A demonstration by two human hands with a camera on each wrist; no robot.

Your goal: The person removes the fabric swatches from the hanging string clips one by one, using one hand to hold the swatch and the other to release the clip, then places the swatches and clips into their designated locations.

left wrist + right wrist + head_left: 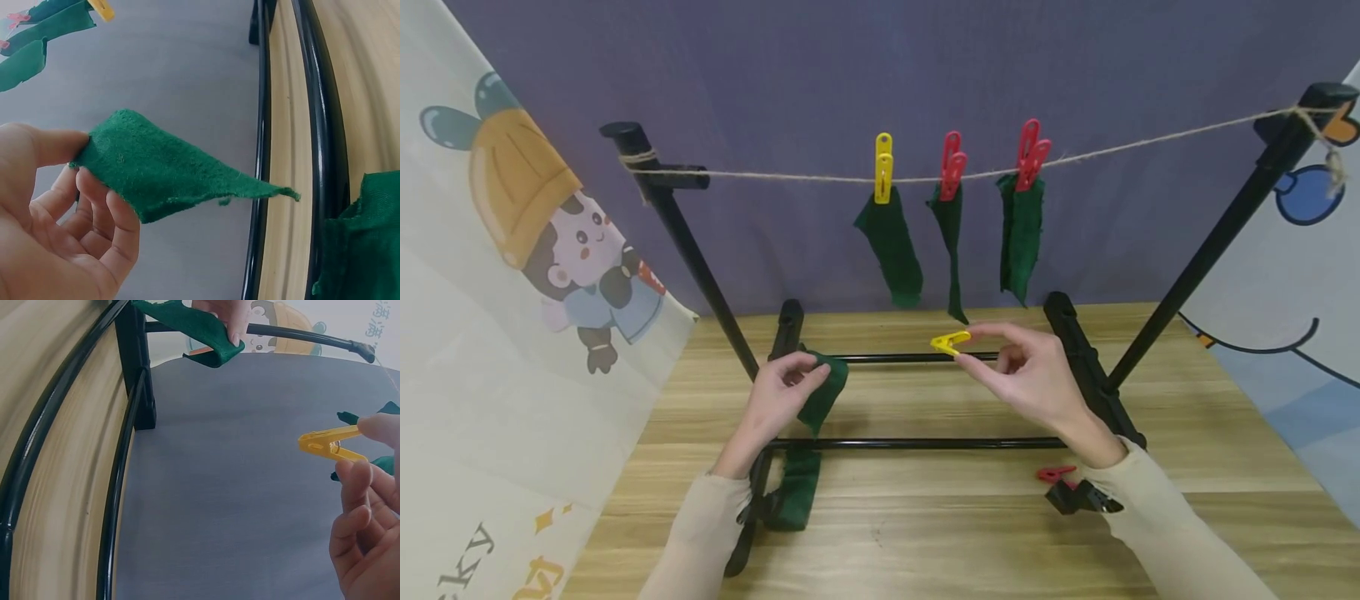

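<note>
My left hand [780, 392] pinches a green cloth piece [826, 396] by its upper corner between thumb and forefinger. In the left wrist view that cloth [162, 165] hangs out to a narrow point. My right hand [1033, 375] holds a yellow clothespin [950, 342] by its handle ends, between thumb and forefinger; the right wrist view shows this clothespin [328, 442] with nothing in its tip. Above the hands, three green cloth pieces hang from a string [790, 177], one under a yellow clothespin [883, 168] and two under red clothespins [952, 167].
A black rack [917, 443] with two slanted posts [1206, 258] holds the string. Another green cloth [797, 492] lies by its left foot. Near my right sleeve are a red clothespin [1057, 474] and a black clip-like object [1075, 497] on the wooden table [925, 533].
</note>
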